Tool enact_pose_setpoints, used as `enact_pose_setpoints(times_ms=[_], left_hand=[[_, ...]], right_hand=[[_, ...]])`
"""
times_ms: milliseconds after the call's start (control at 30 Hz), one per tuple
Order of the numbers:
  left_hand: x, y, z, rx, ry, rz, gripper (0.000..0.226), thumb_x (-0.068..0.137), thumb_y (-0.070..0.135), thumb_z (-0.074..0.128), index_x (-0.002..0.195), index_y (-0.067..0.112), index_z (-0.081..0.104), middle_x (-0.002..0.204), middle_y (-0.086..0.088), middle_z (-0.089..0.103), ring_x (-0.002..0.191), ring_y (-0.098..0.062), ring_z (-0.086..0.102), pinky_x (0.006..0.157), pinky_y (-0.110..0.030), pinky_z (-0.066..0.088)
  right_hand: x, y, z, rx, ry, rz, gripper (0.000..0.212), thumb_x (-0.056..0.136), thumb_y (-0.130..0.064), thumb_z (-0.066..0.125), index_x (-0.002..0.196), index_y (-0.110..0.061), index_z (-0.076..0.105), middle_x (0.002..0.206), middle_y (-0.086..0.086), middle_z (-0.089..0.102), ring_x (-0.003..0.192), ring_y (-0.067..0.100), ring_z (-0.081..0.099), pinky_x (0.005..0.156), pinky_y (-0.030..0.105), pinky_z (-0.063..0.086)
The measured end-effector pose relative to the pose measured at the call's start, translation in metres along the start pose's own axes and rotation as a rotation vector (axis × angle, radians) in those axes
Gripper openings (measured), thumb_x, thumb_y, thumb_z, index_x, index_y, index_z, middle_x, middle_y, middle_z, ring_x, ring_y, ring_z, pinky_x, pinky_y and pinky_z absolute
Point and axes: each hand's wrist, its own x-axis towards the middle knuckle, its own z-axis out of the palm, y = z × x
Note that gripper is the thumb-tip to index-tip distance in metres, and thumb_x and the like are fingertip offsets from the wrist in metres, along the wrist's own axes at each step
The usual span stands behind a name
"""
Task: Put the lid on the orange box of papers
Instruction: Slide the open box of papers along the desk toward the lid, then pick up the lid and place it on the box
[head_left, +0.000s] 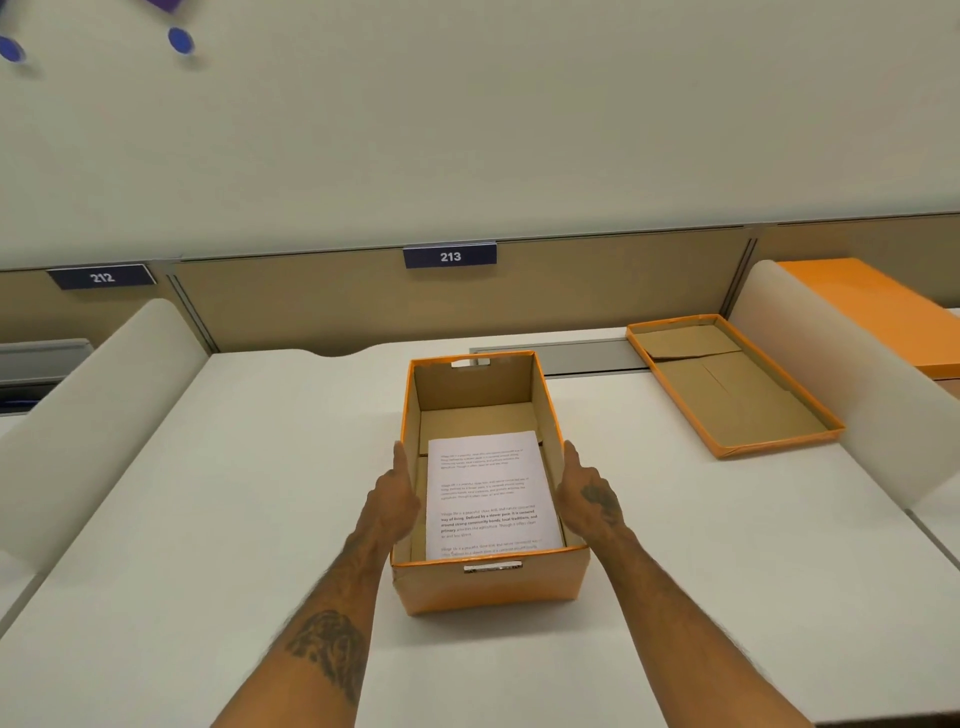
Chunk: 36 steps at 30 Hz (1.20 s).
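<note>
Nearest, flanked the open orange box (491, 587) at desk centre: left hand (396, 500) flat along its left wall, right hand (588, 494) flat along its right, fingers straight and together, clasping nothing; could not tell whether palms touched the card. Inside, lay printed papers (491, 496), long axis toward twelve o'clock. Farther, at about two o'clock from the right hand and well apart, lay the lid (727, 384) upside down, long axis skewed, judged nearer that hand.

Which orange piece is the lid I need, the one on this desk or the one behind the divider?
The lid lying upside down on this desk, right of the box, brown inside showing.
</note>
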Motion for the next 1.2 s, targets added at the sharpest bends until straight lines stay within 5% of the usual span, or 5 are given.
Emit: enact_pose_setpoints(times_ms=[167,300,433,700,1200], left_hand=[[0.000,0.004,-0.008,-0.081,-0.001,0.002,0.077,0.097,0.014,0.051,0.156,0.020,0.003,0.126,-0.011,0.062,0.098,-0.024,0.067,0.085,-0.037,0.057],[0.002,0.013,-0.026,0.034,0.081,0.100,0.079,0.095,0.046,0.050,0.156,0.018,0.009,0.165,-0.010,0.009,0.149,-0.033,0.021,0.115,-0.051,0.028],[0.010,0.022,-0.043,0.329,0.285,0.272,0.077,0.095,0.062,0.028,0.156,0.020,0.007,0.165,-0.010,-0.004,0.152,-0.030,-0.003,0.117,-0.056,0.001],[0.026,0.052,-0.054,0.438,0.388,0.442,0.083,0.090,0.073,0.011,0.156,0.026,-0.007,0.164,-0.008,-0.016,0.148,-0.026,-0.020,0.109,-0.056,-0.025],[0.065,0.169,0.007,0.414,0.286,0.628,0.082,0.092,0.071,0.011,0.157,0.022,0.001,0.165,-0.011,-0.003,0.151,-0.030,-0.007,0.113,-0.057,-0.012]], right_hand=[[0.005,0.001,-0.003,0.048,0.000,-0.043,0.069,0.101,-0.044,0.042,0.157,-0.017,0.010,0.129,0.012,0.063,0.109,0.031,0.065,0.090,0.044,0.054],[0.009,0.000,-0.015,-0.090,0.070,-0.152,0.074,0.099,-0.055,0.037,0.157,-0.018,0.008,0.159,0.015,0.030,0.144,0.036,0.033,0.106,0.049,0.043],[0.014,-0.006,-0.033,-0.346,0.251,-0.265,0.080,0.096,-0.064,0.028,0.157,-0.023,-0.001,0.165,0.015,-0.008,0.152,0.035,-0.009,0.117,0.053,0.022],[0.019,0.002,-0.062,-0.470,0.384,-0.280,0.087,0.087,-0.078,0.008,0.156,-0.027,-0.009,0.164,0.017,-0.016,0.150,0.037,-0.016,0.118,0.060,0.008],[0.048,0.103,-0.114,-0.358,0.395,-0.122,0.083,0.092,-0.072,0.018,0.158,-0.025,0.000,0.165,0.017,-0.008,0.152,0.035,-0.008,0.118,0.060,0.009]])
